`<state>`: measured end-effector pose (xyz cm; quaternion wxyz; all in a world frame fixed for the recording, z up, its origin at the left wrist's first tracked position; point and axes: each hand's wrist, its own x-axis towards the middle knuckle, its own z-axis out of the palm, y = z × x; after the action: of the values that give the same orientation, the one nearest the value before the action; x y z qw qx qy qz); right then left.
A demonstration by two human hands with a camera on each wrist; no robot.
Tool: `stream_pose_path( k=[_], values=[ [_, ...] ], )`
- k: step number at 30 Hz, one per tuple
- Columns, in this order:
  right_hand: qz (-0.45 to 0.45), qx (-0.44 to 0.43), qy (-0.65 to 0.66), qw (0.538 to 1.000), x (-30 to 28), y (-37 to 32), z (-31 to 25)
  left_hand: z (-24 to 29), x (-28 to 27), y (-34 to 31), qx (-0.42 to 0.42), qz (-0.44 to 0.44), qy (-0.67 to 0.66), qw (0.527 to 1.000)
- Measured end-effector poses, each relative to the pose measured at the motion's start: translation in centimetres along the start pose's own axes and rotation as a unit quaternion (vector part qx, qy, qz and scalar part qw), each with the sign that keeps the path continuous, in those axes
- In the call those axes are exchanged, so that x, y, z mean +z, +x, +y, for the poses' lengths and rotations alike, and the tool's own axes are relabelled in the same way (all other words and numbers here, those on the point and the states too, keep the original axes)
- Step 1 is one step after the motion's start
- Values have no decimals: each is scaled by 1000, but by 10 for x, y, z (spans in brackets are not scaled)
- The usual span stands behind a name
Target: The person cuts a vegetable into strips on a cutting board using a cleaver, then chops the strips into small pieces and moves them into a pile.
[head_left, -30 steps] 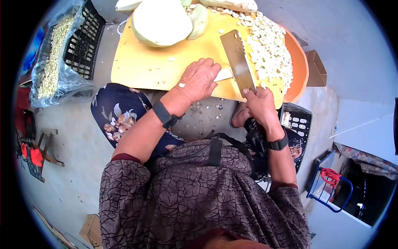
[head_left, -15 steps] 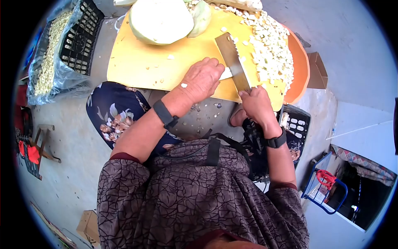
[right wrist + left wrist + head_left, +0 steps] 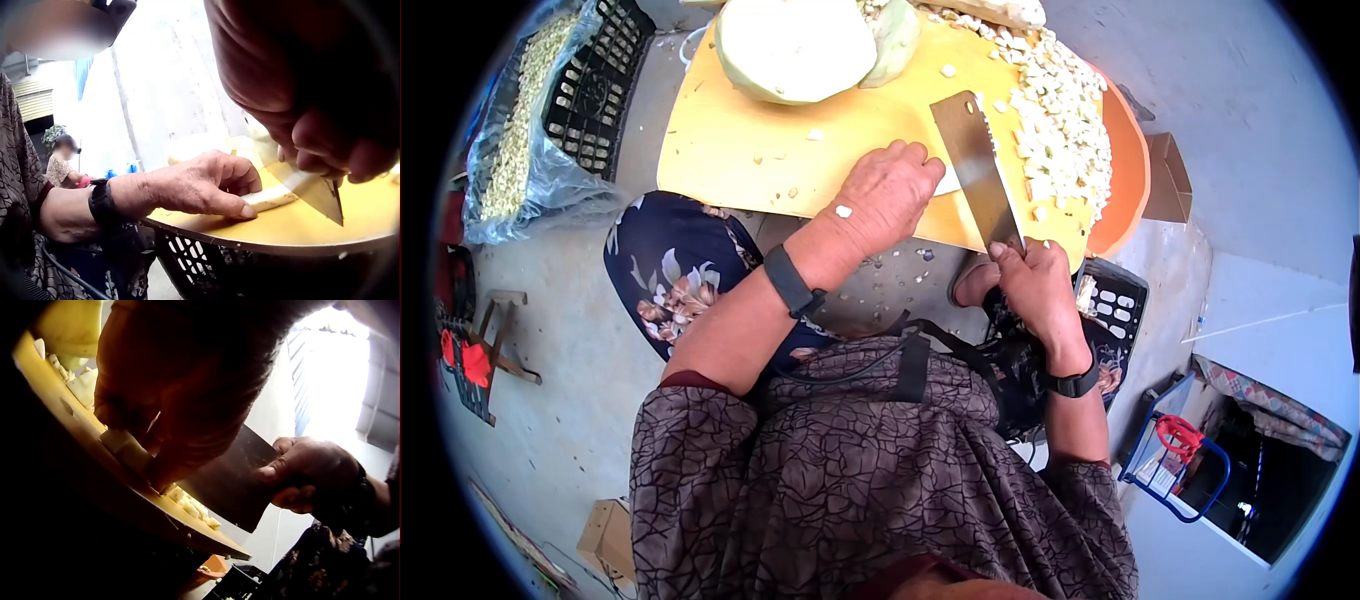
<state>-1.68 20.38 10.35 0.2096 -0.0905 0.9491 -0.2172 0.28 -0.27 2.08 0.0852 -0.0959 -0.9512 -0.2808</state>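
My left hand point(image 3: 890, 195) grips a pale vegetable strip point(image 3: 275, 197) with curled fingers and thumb, holding it down on the yellow cutting board point(image 3: 730, 150). By its handle my right hand point(image 3: 1037, 285) holds a cleaver point(image 3: 975, 160), its broad blade slanting away across the board just beyond the strip's end. In the left wrist view, small cut cubes point(image 3: 192, 505) lie beside the blade. A large pale-green gourd piece point(image 3: 795, 50), cut face up, rests at the board's far side with a smaller wedge point(image 3: 892, 45) against it. One white bit sticks to the left wrist.
Diced white pieces point(image 3: 1060, 140) heap along the board's right side, by an orange basin point(image 3: 1135, 170). At far left stands a black crate point(image 3: 590, 105) beside a plastic-lined load of chopped pieces point(image 3: 520, 130). Another black crate point(image 3: 1118, 300) is low on the right. A person point(image 3: 62, 165) sits in the background.
The cleaver moved left toward the left hand, then back right and nearer the body with the right hand. My left hand keeps its hold on the strip, having shifted slightly right.
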Motion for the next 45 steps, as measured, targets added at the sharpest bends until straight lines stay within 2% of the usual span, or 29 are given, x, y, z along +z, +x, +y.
stream_pose_path(
  k=[6,9,13,18,22,25,28,31,35,36,39,40,45],
  values=[
    [19,-68,-131,989,14,18,1,-1,3,1,3,2,-7,1000],
    [28,-41,-132,990,23,31,-5,0,1,1,1,1,-16,1000],
    [63,-5,2,998,27,46,6,1,-7,-2,-5,-7,-13,1000],
    [-7,68,69,995,0,12,-11,3,-10,-2,-35,-43,1,998],
    [19,-38,-44,998,-1,-2,-8,1,-4,0,-26,-36,-11,999],
    [42,-56,-86,994,12,3,-1,2,-4,0,-26,-41,-11,999],
    [19,-76,-94,993,18,14,-1,1,-3,0,-26,-37,-14,999],
    [56,-94,-156,982,30,27,-1,3,-2,1,-24,-31,-24,999],
    [88,-71,-71,991,30,41,2,2,-8,-1,-53,-41,-45,997],
    [52,-22,-7,998,27,41,4,1,-10,-1,-55,-42,-43,997],
    [25,14,16,999,16,27,3,1,-11,-3,-63,-49,-44,996],
    [-17,76,34,996,2,14,-22,0,-10,-1,-62,-51,-47,996],
    [12,-51,-47,998,6,2,-10,0,-3,2,-51,-41,-49,997]
  ],
)
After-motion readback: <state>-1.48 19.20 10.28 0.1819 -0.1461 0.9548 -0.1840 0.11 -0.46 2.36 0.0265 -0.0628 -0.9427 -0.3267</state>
